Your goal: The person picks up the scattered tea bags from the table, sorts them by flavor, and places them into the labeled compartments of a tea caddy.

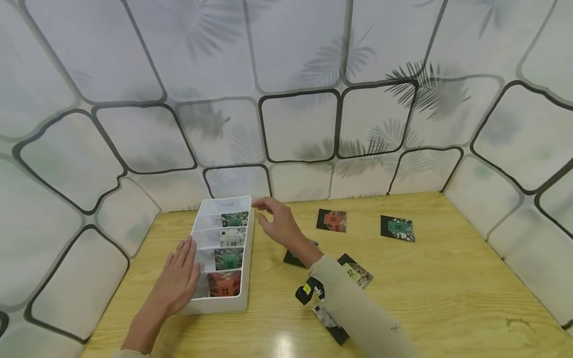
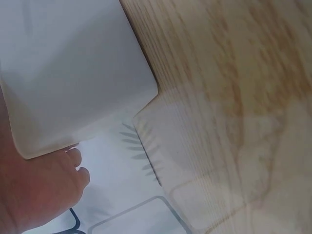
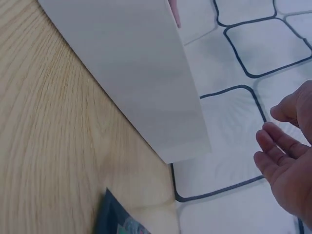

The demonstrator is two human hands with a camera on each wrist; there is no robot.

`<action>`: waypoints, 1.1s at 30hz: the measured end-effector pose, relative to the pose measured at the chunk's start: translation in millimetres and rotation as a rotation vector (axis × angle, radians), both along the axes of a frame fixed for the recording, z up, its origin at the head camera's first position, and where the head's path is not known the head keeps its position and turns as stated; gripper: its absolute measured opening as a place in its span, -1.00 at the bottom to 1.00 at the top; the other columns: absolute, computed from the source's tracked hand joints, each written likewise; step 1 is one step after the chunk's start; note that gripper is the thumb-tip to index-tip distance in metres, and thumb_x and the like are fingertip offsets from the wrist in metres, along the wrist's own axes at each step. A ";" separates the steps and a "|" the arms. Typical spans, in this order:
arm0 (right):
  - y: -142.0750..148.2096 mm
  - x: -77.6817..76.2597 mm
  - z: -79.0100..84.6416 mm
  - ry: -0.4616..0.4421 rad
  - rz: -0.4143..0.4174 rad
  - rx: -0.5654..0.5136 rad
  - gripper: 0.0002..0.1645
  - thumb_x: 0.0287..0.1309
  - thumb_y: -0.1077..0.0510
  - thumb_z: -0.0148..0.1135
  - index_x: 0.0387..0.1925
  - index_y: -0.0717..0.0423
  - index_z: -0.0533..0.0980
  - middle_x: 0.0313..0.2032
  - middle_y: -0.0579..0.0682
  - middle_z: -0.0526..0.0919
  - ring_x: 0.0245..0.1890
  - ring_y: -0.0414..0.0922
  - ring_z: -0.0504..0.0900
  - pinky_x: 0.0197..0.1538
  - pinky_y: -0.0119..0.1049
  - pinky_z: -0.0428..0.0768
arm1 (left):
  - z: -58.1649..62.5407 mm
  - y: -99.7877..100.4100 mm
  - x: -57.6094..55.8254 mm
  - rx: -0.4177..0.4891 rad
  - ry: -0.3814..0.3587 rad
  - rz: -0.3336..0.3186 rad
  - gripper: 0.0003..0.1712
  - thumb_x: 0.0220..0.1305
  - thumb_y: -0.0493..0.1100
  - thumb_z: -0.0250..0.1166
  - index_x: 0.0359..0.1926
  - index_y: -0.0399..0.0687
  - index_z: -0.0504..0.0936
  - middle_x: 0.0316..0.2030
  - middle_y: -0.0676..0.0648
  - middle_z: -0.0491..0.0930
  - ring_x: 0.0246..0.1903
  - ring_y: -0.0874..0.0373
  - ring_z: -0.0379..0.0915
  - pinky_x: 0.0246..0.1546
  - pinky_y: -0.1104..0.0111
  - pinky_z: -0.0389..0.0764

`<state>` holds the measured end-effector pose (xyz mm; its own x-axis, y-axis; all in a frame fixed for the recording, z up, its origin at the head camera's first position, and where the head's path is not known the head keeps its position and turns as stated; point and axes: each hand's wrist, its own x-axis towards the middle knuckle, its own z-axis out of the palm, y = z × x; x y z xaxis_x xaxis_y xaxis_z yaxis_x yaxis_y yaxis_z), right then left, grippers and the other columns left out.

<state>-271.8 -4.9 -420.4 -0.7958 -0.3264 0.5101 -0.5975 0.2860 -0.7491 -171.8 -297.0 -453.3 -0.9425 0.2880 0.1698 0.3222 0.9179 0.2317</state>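
A white divided box [image 1: 245, 286] stands on the left half of the table, several printed packets upright in its compartments. From back to front they are a green packet [image 1: 235, 219], a white packet [image 1: 232, 237], another green packet [image 1: 229, 259] and a red packet [image 1: 225, 284]. In the rearmost compartment only a faint label shows. My left hand [image 1: 178, 276] rests on the box's left rim, fingers straight. Beside the far right corner is my right hand [image 1: 278, 221], its fingers loosely bent and holding nothing; the right wrist view shows it apart from the box wall [image 3: 131, 78].
Loose packets lie right of the box: a red packet [image 1: 332, 220], a green packet [image 1: 398, 228], a yellow-green packet [image 1: 355, 271], a dark packet [image 1: 293, 258] partly under my right forearm, and a grey-and-black packet [image 1: 329, 323] nearer me. A patterned fabric wall [image 1: 300, 129] borders the table [image 1: 447, 278].
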 end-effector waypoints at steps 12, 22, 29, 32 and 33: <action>46.7 33.2 2.8 -0.042 -0.022 0.080 -0.65 0.41 0.27 0.24 0.19 0.12 0.56 0.15 0.03 0.64 0.18 -0.01 0.59 0.30 0.00 0.52 | 1.4 -4.3 1.0 0.019 0.003 0.009 -0.31 0.61 -0.13 -0.11 0.53 -0.54 0.03 0.55 -0.46 -0.06 0.53 -0.40 -0.17 0.44 -0.27 -0.01; 93.8 58.1 -5.3 -0.080 -0.069 0.136 -0.64 0.45 0.19 0.24 0.22 -0.01 0.55 0.17 -0.06 0.61 0.21 -0.05 0.56 0.25 0.05 0.55 | 2.0 0.1 -0.4 0.024 -0.017 0.013 -0.30 0.61 -0.13 -0.11 0.54 -0.52 -0.01 0.56 -0.44 -0.09 0.54 -0.39 -0.21 0.46 -0.26 -0.04; 119.7 73.1 -9.5 -0.072 -0.139 0.218 -0.55 0.36 0.22 0.32 0.25 0.04 0.53 0.17 0.00 0.62 0.19 0.05 0.56 0.16 0.16 0.56 | 2.1 1.2 0.9 0.030 -0.010 0.014 -0.29 0.61 -0.13 -0.10 0.54 -0.51 0.00 0.57 -0.43 -0.09 0.54 -0.39 -0.20 0.46 -0.25 -0.04; 128.0 77.8 -14.7 -0.080 -0.185 0.255 -0.53 0.32 0.28 0.35 0.24 0.07 0.53 0.17 0.03 0.61 0.18 0.11 0.57 0.12 0.20 0.57 | 2.7 0.7 0.6 0.031 -0.028 0.021 -0.29 0.62 -0.12 -0.12 0.55 -0.50 -0.03 0.58 -0.42 -0.12 0.55 -0.37 -0.24 0.47 -0.24 -0.07; 130.5 79.3 -16.7 -0.089 -0.196 0.267 -0.52 0.31 0.30 0.35 0.23 0.07 0.53 0.17 0.05 0.61 0.18 0.13 0.57 0.12 0.21 0.57 | 2.9 0.3 0.5 0.029 -0.033 0.023 -0.29 0.62 -0.12 -0.12 0.56 -0.49 -0.03 0.58 -0.41 -0.12 0.55 -0.37 -0.25 0.48 -0.23 -0.08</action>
